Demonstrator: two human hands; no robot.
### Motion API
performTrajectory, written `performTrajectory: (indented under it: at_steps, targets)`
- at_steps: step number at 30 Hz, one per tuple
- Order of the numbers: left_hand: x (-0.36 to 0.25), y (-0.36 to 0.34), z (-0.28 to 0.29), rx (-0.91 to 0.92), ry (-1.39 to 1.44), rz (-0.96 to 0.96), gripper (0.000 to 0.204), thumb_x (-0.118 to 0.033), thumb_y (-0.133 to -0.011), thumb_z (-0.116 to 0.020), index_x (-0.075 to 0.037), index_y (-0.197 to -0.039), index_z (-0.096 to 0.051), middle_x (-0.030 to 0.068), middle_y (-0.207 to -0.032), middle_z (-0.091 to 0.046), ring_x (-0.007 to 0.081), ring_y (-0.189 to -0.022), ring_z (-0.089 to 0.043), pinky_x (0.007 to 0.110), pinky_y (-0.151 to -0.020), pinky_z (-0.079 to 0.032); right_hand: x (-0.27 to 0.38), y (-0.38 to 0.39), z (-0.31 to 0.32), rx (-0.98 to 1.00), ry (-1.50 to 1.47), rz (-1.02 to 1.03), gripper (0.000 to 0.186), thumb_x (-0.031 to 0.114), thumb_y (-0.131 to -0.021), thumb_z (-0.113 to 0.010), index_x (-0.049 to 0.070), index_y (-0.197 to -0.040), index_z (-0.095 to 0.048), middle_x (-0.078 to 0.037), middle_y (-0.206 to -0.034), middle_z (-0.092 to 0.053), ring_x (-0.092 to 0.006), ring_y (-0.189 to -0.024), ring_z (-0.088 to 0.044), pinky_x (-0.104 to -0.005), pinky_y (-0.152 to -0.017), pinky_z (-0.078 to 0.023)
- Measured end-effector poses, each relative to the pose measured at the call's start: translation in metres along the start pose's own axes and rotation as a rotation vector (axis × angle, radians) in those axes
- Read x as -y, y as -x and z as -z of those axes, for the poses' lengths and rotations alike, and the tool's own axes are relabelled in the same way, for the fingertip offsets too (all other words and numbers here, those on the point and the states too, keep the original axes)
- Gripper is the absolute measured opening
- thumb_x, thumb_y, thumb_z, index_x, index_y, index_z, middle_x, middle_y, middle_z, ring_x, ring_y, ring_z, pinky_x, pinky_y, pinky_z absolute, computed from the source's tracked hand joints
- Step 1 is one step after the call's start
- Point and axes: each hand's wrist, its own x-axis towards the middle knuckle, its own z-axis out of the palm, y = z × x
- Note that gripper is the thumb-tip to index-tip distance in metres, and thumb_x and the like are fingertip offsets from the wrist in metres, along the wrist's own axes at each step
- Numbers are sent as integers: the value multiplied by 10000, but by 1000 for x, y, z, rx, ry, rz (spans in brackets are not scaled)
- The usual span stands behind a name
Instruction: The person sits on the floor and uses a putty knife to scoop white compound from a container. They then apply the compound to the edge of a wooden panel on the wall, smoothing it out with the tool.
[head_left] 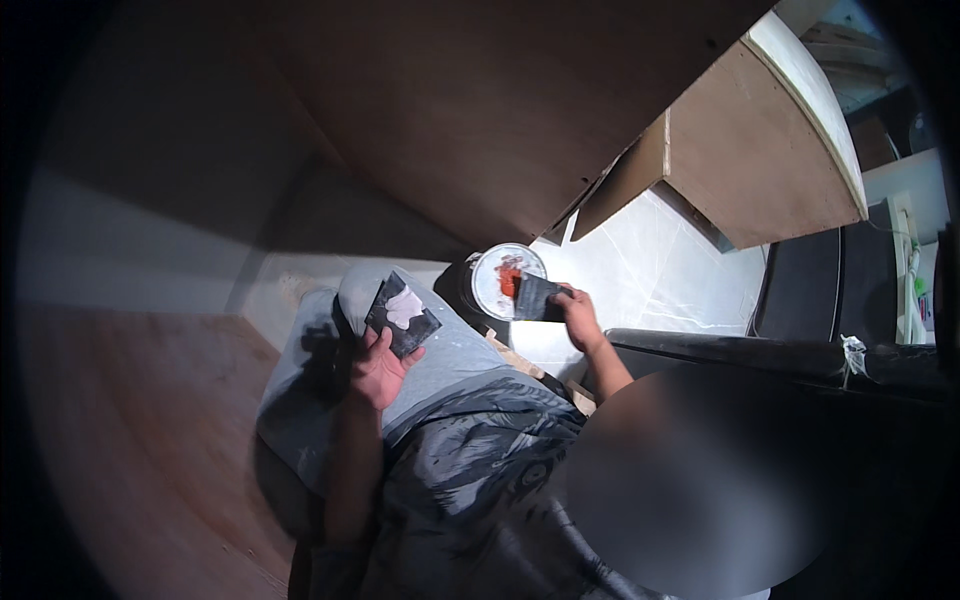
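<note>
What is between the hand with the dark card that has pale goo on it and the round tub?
In the head view, only the person's grey-clad knee lies between the left hand, which holds the dark card, and the round tub. Nothing else sits there.

My right hand (577, 318) covers the near edge of the dark scraper (536, 297), and the scraper in turn hides part of the round can (505, 277), so I can't tell how much of the red-streaked contents is left. My left hand (380, 368) hides the lower corner of the dark flat board (402, 314). A big blurred patch (690, 470) swallows my right forearm and whatever lies near right. Far right, small items by the wall are too tiny to tell.
</note>
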Motion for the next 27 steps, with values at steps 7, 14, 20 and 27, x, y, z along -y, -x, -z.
performTrajectory:
  at_steps: [7, 14, 20, 27]
  targets:
    - [-11, 1, -26, 22, -22, 35, 382, -157, -1040, -445, -176, -1422, -440, 30, -1371, -539, 217, -1225, -560, 442, -934, -537, -54, -47, -69, -291, 281, -96, 148, 107, -898, -608, -29, -927, -659, -25, -717, -615, -114, -604, -527, -311, -543, -400]
    - [-11, 3, -28, -32, 3, 49, 395, -171, -1038, -453, -169, -1431, -420, 42, -1376, -530, 232, -1245, -545, 454, -939, -528, -67, -43, -66, -368, 528, -184, 283, 169, -861, -639, -100, -933, -688, -192, -801, -688, -261, -725, -647, -390, -695, -495]
    - [-16, 3, -35, -117, -31, 58, 362, -161, -1019, -476, -175, -1381, -466, 30, -1326, -545, 220, -1210, -549, 450, -887, -542, -22, -13, -58, -287, 227, -290, 101, 118, -857, -614, 22, -839, -638, -32, -718, -577, -159, -674, -533, -329, -633, -430]
    - [-25, 10, -66, -194, -68, 44, 315, -157, -962, -512, -177, -1274, -553, 24, -1236, -592, 205, -1131, -588, 417, -774, -552, 111, 27, -52, 783, -942, -283, 200, 117, -751, -548, 31, -886, -669, -311, -1527, -316, -287, -986, -621, -344, -846, -514]
